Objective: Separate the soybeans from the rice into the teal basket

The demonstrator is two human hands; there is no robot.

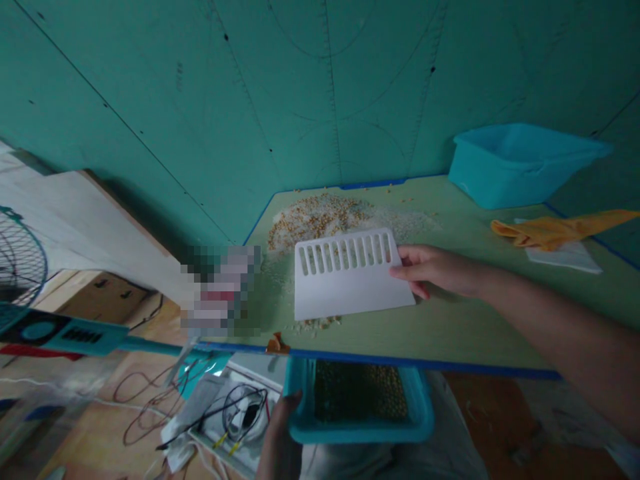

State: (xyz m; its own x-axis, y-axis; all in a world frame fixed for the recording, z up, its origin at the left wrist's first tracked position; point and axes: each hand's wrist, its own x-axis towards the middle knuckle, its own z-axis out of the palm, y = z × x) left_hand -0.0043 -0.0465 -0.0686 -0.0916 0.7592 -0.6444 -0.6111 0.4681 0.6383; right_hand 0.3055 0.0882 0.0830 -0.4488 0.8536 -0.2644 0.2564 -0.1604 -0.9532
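Observation:
My right hand (pixel 427 268) pinches the right edge of a white slotted plastic board (pixel 350 290), thumb on top. The board stands tilted over the table, a row of long slots along its upper part. Behind it spreads a pile of yellow-brown kernels (pixel 320 217) mixed with small white grains, partly hidden by the board. A few more bits (pixel 320 325) lie along its lower edge. Below the table's front edge, my left hand (pixel 287 420) grips the left side of a blue plastic tub (pixel 360 437) with round kernels inside; its fingers are mostly hidden.
On the pale green table (pixel 480 327), a larger blue bin (pixel 520 167) stands at the back right. Nearby, an orange cloth (pixel 550 232) lies partly over a white sheet (pixel 570 257). A brown scrap (pixel 277 343) sits at the front edge. Cables and a fan (pixel 20 260) are at left.

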